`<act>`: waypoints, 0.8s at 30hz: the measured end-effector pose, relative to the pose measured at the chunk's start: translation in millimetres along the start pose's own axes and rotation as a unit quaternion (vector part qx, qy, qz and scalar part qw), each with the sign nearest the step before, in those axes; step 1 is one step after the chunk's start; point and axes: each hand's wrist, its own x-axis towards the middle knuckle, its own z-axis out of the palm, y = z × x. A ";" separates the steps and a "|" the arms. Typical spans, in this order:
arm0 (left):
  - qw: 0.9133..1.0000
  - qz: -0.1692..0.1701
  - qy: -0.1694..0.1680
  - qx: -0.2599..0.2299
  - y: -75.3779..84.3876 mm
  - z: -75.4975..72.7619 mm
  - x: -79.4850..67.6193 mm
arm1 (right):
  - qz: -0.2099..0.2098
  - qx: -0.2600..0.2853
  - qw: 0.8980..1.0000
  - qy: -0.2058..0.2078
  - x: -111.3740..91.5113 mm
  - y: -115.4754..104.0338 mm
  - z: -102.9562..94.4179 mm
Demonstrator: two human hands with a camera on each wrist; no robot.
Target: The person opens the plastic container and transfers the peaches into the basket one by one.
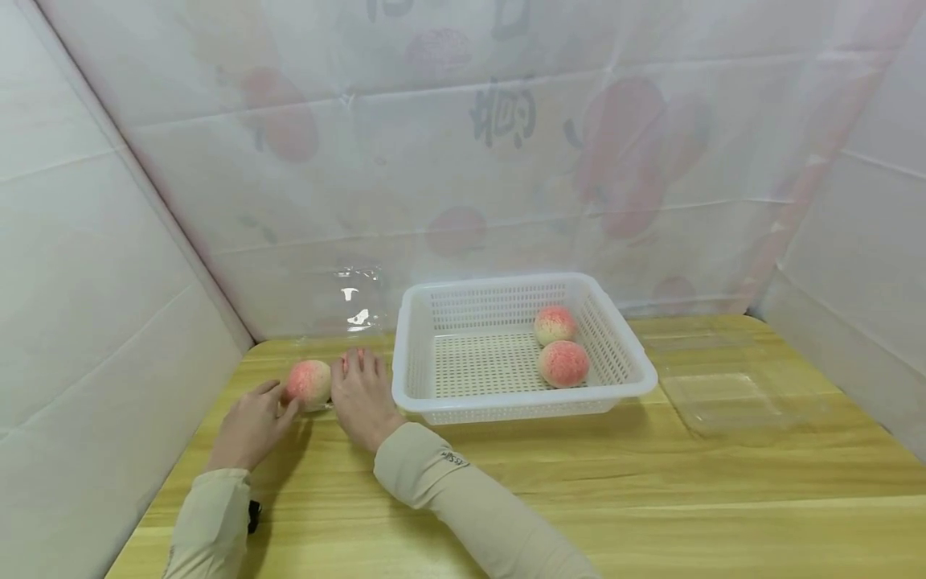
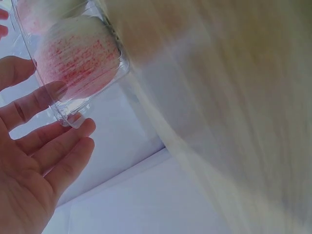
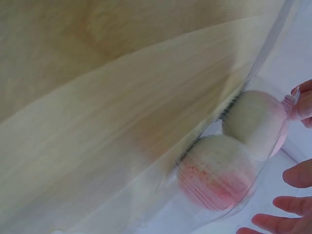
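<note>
Two pink-and-cream peaches (image 1: 309,383) sit side by side in a clear plastic box (image 2: 123,68) at the table's left. The box's transparent lid (image 1: 354,299) stands raised behind them. My left hand (image 1: 251,424) is at the box's left end, its fingertips pinching the plastic edge beside one peach (image 2: 80,58). My right hand (image 1: 362,396) reaches over the box's right end and partly hides the second peach (image 3: 217,170) in the head view. In the right wrist view its fingers (image 3: 275,223) are spread and relaxed beside the box.
A white slotted basket (image 1: 506,398) stands right of the hands, with two more peaches (image 1: 564,363) at its right side. Another clear plastic box (image 1: 731,394) lies farther right on the wooden table (image 1: 651,498). Pale printed sheets (image 1: 463,177) wall the table in.
</note>
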 end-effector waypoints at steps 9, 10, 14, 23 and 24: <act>0.999 -0.001 -0.039 0.005 -3.4 -9.4 -7.2 | 0.020 0.040 0.998 -0.034 2.5 1.1 2.1; 0.999 -0.005 -0.050 0.000 -4.5 -10.8 -9.0 | 0.022 0.045 0.998 -0.039 2.8 1.0 2.6; 0.994 -0.025 -0.106 -0.025 -8.7 -13.9 -13.5 | 0.038 0.059 0.995 -0.065 3.6 -0.4 4.9; 0.985 -0.041 -0.165 -0.014 -11.7 -10.2 -11.5 | 0.075 0.072 0.989 -0.104 8.3 -0.9 6.2; 0.984 -0.044 -0.170 -0.008 -11.8 -10.3 -11.3 | 0.080 0.073 0.988 -0.108 8.9 -0.5 6.3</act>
